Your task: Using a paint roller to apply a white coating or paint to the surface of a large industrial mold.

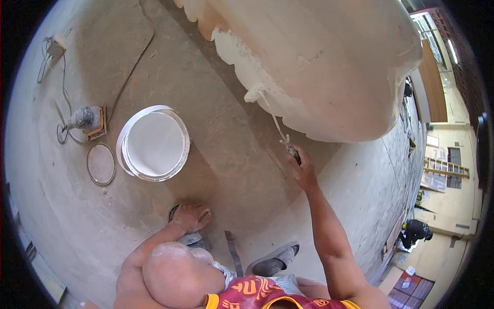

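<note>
My right hand (304, 170) is closed around the dark handle of a small paint roller (278, 123) with a thin bent frame. Its white head rests against the lower edge of a large, smooth, rounded pale form (334, 67). Wet-looking white coating (247, 67) with a ragged border covers that edge; brownish patches show farther up. My left hand (191, 216) lies loosely over my bent leg, holding nothing visible, its fingers partly hidden. Ahead of it stands a white bucket (157, 144) holding white liquid, its handle folded to the left side.
Left of the bucket lie a round lid or ring (101, 165) and a dusty power sander (87, 122) with its cable. Another cord (135, 64) crosses the dusty floor (77, 221). At far right a person (415, 233) bends over near a wall with a ladder (446, 168).
</note>
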A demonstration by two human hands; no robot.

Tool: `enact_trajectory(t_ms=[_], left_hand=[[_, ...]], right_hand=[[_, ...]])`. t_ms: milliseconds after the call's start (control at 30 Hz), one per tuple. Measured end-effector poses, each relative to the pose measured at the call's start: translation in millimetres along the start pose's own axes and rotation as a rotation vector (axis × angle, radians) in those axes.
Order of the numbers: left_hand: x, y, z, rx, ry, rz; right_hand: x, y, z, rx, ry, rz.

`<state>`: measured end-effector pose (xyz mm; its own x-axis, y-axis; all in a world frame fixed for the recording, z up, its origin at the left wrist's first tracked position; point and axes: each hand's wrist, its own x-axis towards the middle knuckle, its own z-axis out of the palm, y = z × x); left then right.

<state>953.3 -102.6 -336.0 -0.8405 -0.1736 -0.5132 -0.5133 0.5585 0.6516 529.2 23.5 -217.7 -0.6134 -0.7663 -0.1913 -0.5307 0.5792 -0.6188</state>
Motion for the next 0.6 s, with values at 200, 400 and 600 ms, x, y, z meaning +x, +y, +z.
enact_trajectory(t_ms=[200,400,600], left_hand=[[-13,9,-20,0.062,0.028,-0.025],[-1,25,-37,0.091,-0.069,-0.028],[-3,17,-26,0.139,0.042,-0.020]], right_hand=[[-60,43,-79,-0.107,-0.002,0.057],[-116,87,-134,-0.104,0.111,0.251],[-22,28,-38,-0.090,0.124,-0.016]])
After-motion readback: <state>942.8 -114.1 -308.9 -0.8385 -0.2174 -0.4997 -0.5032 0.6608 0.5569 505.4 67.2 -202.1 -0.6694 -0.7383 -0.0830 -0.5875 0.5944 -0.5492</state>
